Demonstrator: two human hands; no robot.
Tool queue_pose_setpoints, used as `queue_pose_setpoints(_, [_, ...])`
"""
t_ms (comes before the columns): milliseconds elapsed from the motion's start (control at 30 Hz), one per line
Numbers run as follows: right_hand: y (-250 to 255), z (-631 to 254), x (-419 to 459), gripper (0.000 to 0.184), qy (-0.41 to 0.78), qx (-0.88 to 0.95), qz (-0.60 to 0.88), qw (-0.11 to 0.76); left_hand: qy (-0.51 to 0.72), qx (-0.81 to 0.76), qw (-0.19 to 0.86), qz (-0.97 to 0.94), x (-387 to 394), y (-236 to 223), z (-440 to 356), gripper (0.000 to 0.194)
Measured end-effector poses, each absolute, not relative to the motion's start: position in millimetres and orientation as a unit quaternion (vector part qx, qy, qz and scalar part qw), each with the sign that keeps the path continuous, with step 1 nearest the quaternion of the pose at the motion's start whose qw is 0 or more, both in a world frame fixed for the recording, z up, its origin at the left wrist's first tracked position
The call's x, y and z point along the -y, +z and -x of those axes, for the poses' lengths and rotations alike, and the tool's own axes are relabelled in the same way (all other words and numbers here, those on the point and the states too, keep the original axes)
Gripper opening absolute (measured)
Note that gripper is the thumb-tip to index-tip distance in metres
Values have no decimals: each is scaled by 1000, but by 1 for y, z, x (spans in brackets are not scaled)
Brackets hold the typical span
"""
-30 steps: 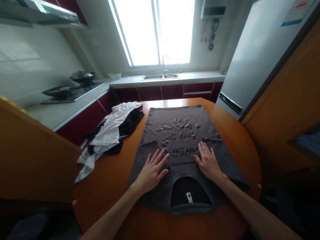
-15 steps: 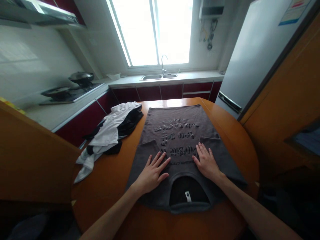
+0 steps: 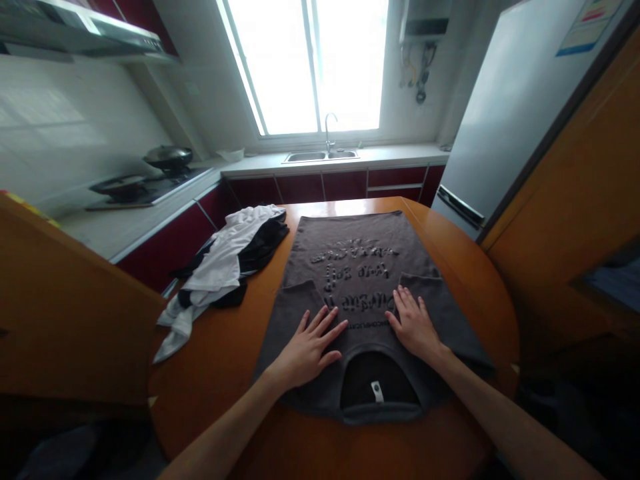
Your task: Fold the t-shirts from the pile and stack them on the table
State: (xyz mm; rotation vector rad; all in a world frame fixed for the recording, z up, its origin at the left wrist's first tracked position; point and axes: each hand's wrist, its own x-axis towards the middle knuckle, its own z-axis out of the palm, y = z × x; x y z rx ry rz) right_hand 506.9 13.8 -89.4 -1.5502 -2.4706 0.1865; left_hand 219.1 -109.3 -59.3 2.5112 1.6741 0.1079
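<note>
A dark grey T-shirt (image 3: 360, 267) with raised lettering lies spread flat on a round orange wooden table (image 3: 220, 360), collar and neck label towards me, both sleeves folded in over the chest. My left hand (image 3: 307, 347) rests flat on the shirt left of the collar, fingers spread and open. On the shirt's right side my right hand (image 3: 415, 323) also lies flat, with its fingers stretched out. Neither hand holds anything.
A heap of white and black clothes (image 3: 225, 267) lies on the table's left side, spilling over its edge. Behind are a counter with a stove and pans (image 3: 145, 180), a sink (image 3: 320, 155) under a window, and a fridge (image 3: 505, 127) at the right.
My left hand has slid a little to the right across the shirt, towards the collar. My right hand has stayed almost in place.
</note>
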Motion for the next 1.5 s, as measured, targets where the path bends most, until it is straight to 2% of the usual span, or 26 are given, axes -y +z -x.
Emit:
queue_pose_setpoints(633, [-91, -506, -14, 63, 47, 844, 523, 111, 44, -552, 52, -831, 111, -60, -220, 65])
queue_pose_setpoints(800, [-93, -506, -13, 64, 60, 843, 523, 115, 84, -546, 44, -833, 107, -48, -216, 60])
queue_pose_setpoints(967, [-76, -515, -17, 70, 102, 832, 525, 146, 156, -609, -2, -778, 94, -43, -184, 53])
queue_pose_setpoints(1133, [-58, -551, -50, 69, 67, 814, 555, 157, 163, -688, -18, -707, 84, -59, -137, 54])
queue_pose_setpoints(1333, [-87, -596, -90, 69, 33, 813, 575, 87, 97, -726, 6, -681, 80, -85, -117, 63])
queue_pose_setpoints(1500, [-109, -607, -98, 70, 35, 804, 587, 86, 63, -735, 17, -675, 80, -92, -116, 66])
